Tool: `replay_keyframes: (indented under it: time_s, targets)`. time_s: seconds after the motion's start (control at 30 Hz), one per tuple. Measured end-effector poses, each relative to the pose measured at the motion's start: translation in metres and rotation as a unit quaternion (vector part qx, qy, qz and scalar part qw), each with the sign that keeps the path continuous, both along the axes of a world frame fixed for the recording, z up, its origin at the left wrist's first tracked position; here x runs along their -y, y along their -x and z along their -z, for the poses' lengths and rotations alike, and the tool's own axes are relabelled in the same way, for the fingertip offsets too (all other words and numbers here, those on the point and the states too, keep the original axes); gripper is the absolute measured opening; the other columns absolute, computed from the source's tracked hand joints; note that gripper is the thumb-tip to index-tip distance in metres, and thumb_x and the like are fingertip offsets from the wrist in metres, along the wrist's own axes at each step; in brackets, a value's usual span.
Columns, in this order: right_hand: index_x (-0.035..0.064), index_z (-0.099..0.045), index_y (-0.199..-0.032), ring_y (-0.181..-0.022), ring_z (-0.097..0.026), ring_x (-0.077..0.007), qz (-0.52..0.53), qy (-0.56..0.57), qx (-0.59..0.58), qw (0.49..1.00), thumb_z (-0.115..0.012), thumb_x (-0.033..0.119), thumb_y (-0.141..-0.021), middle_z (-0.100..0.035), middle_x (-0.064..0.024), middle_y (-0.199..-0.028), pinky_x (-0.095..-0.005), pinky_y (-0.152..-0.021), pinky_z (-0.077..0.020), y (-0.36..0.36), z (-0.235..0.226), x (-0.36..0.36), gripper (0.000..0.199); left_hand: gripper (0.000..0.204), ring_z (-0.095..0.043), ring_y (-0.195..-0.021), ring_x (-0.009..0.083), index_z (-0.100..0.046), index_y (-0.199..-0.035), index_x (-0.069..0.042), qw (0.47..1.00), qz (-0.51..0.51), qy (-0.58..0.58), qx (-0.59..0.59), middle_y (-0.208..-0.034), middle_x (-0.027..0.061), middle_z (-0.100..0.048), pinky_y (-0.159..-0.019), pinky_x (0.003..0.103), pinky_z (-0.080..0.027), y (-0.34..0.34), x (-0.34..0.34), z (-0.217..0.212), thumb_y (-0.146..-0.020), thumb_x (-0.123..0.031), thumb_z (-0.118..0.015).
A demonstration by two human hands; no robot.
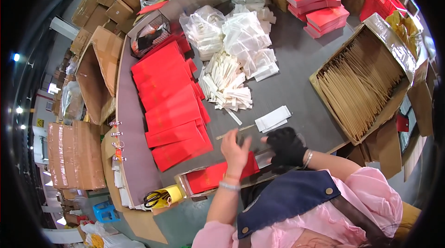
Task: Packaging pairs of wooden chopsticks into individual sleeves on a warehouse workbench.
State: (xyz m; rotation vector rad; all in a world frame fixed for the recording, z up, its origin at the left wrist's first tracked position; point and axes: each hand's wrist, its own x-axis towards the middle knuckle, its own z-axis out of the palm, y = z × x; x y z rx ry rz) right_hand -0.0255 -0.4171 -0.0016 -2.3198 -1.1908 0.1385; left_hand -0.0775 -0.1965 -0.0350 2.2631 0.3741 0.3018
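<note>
My left hand, bare with a bracelet at the wrist, is raised over a red paper sleeve in a shallow carton by the table's near edge. Its fingers are apart and slightly blurred. Just beyond the fingertips shows a thin pale strip; I cannot tell whether they touch it. To the right, my right hand wears a black fingertipless glove, thumb and fingers apart, facing the left hand. Nothing shows in its grip. Beyond it lies a small stack of white paper slips.
Overlapping red sleeves cover the table's left. White narrow packets and clear bags are heaped mid-table. At right stands a carton of thin brown sticks; red stacks lie behind. A yellow holder with scissors is near left.
</note>
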Motion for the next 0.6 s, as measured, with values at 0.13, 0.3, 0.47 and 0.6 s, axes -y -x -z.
replay_keyframes:
  time_s: [0.13,0.3,0.47,0.6]
  targets:
    - [0.0114,-0.062,-0.115,-0.109,-0.055,-0.0320,0.159,-0.047,0.028,0.986,-0.079,0.036,-0.069,-0.061,-0.0128,-0.115,-0.0431,-0.096,-0.0397,-0.032,-0.014,0.059,0.055,0.035,-0.058,-0.095,0.0344,-0.060,-0.098,-0.008,0.980,-0.104,-0.163,-0.043,-0.099,0.0117,-0.061,-0.083,0.051,-0.043,-0.063,-0.012,-0.001,-0.077,-0.033,-0.075]
    - [0.0044,-0.062,-0.110,-0.101,-0.060,-0.0312,0.373,-0.093,0.132,0.914,-0.078,0.010,-0.074,-0.063,-0.0138,-0.108,-0.0380,-0.089,-0.0476,-0.052,-0.024,0.171,0.040,0.018,-0.058,-0.086,0.0360,-0.059,-0.088,-0.008,0.985,-0.005,-0.152,-0.076,-0.089,0.0129,-0.060,-0.074,0.047,-0.046,-0.042,-0.040,0.015,-0.083,-0.023,-0.068]
    - [0.0014,-0.061,-0.110,-0.103,-0.059,-0.0340,0.543,0.039,0.135,0.828,-0.067,0.019,-0.082,-0.062,-0.0169,-0.109,-0.0420,-0.089,-0.0466,-0.058,-0.001,0.283,0.033,0.006,-0.056,-0.079,0.0358,-0.058,-0.085,-0.008,0.967,0.076,-0.242,0.027,-0.083,0.0131,-0.057,-0.069,0.047,-0.044,-0.023,-0.017,-0.003,-0.086,-0.013,-0.060]
    - [0.0016,-0.061,-0.110,-0.104,-0.057,-0.0375,0.525,0.132,0.064,0.838,-0.063,0.017,-0.087,-0.062,-0.0173,-0.104,-0.0427,-0.089,-0.0456,-0.068,-0.001,0.287,0.029,0.012,-0.055,-0.084,0.0323,-0.060,-0.092,-0.009,0.966,0.151,-0.188,0.089,-0.089,0.0103,-0.057,-0.071,0.044,-0.045,-0.051,0.028,-0.006,-0.084,-0.016,-0.064]
